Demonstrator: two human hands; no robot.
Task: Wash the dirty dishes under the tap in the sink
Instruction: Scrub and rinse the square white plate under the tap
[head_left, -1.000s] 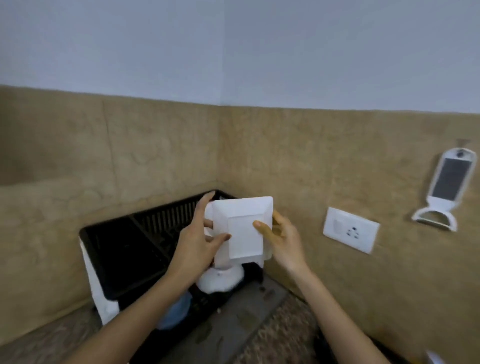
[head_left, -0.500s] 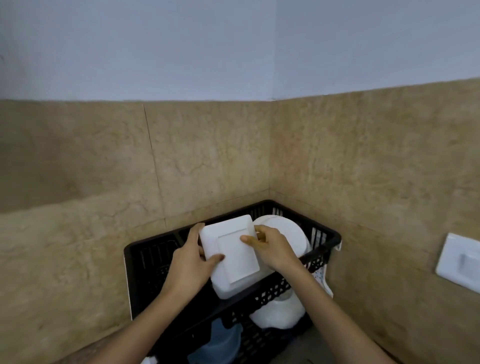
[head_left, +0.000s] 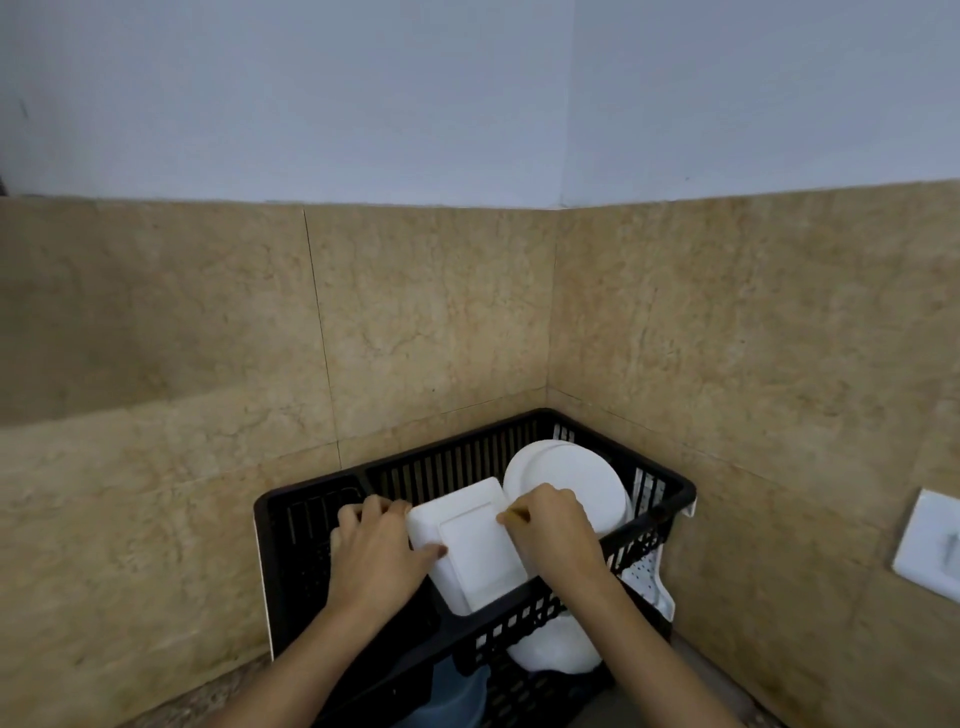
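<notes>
Corner of a tan tiled wall (head_left: 415, 322), with a black slotted dish rack (head_left: 670, 491) standing against it. We are holding the square white plate (head_left: 478, 551) tilted inside the rack's upper tier, just beside the upright round plates (head_left: 571, 478). Our left hand (head_left: 379, 556) is gripping its left edge and our right hand (head_left: 556, 535) is pinching its right edge. Likely hazard: if we are releasing it before it is seating firmly, it may be sliding flat or striking the round plates and chipping a rim.
</notes>
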